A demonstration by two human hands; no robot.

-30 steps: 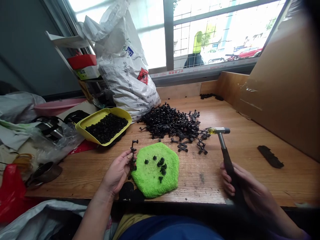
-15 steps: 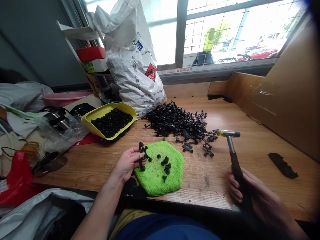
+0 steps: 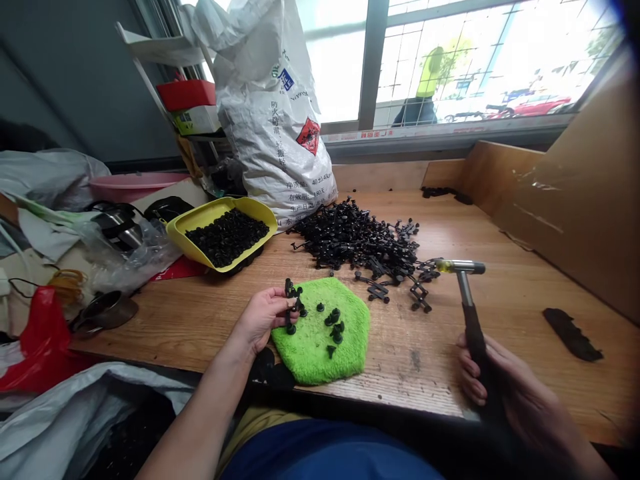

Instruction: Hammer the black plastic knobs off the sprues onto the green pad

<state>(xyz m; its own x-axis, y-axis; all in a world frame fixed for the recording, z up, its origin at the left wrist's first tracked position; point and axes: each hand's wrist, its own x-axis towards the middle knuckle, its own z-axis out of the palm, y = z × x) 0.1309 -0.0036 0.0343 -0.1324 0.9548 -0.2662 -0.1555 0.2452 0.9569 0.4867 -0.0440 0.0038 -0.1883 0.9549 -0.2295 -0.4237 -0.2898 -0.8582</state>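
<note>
My left hand [image 3: 265, 317] pinches a black jointed plastic piece with round knobs [image 3: 289, 288] over the left edge of a green fuzzy hexagonal pad [image 3: 320, 363]. Several small black round-headed plugs [image 3: 338, 331] lie on the pad. At the right, my right hand [image 3: 505, 380] is wrapped round the dark handle of a small hammer [image 3: 466, 293]. Its head has a yellowish face on the left and a dark one on the right, and it is held up above the table. Behind the pad, a heap of black jointed pieces [image 3: 355, 237] spreads over the wood.
A yellow scoop-shaped tray [image 3: 183, 243] full of small black parts stands at the left. Behind it rises a big white sack [image 3: 270, 133]. A dark flat strip [image 3: 573, 333] lies at the right, near a cardboard sheet [image 3: 560, 193]. The wooden table's front edge runs close to my body.
The whole view has shifted slightly. Both hands keep their hold, the left on the black jointed piece and the right on the hammer; the plugs on the pad look unmoved.
</note>
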